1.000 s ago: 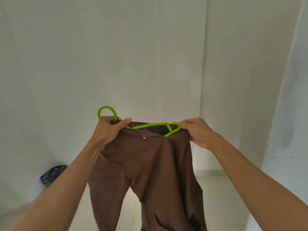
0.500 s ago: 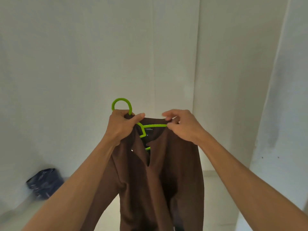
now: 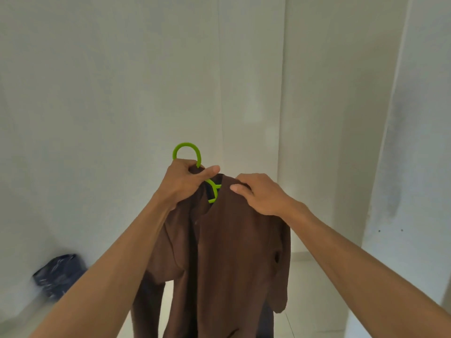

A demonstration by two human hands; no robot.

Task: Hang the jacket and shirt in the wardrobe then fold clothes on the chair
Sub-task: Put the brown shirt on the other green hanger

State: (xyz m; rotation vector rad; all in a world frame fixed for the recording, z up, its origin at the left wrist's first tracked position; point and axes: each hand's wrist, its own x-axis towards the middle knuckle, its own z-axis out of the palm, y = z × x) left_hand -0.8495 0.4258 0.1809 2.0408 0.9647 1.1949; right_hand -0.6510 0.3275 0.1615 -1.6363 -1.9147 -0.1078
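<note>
Under brown shirt, most of green hanger hidden.

Hanger: bright lime-green plastic clothes hanger, one solid colour with no pattern, seen at the rounded hook and a short stretch at the collar opening.
Shirt: plain dark-brown soft cloth shirt, uniform chocolate tone, unpatterned; darker, near black, in the shadowed folds and inside the collar.
Bag: dark navy-blue crinkled glossy bag, with pale grey highlights on its creases.
Walls: flat off-white painted walls, plain; faint grey smudges on the right-hand panel.
Floor: pale cream smooth floor, plain.
</note>
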